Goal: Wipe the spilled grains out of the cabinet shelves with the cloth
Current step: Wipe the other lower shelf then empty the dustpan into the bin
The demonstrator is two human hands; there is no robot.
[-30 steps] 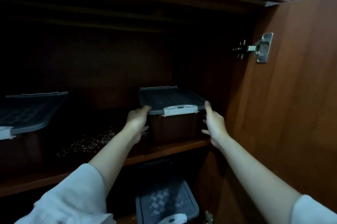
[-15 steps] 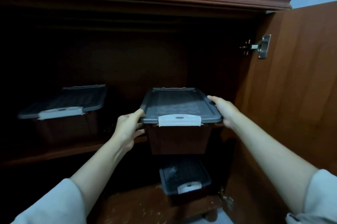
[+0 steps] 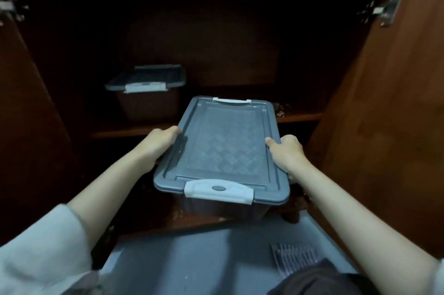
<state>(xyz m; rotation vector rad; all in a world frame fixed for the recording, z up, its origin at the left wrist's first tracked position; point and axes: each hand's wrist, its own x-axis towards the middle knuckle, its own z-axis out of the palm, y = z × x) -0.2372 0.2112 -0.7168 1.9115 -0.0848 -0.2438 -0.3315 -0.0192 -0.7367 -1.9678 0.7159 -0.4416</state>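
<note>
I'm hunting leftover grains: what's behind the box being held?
Spilled grains show on the shelf beside the box, right of its far end. The box hides the shelf directly behind it, so grains there cannot be judged.

A home: wooden cabinet [image 3: 384,114] with lidded storage boxes [image 3: 223,146].
</note>
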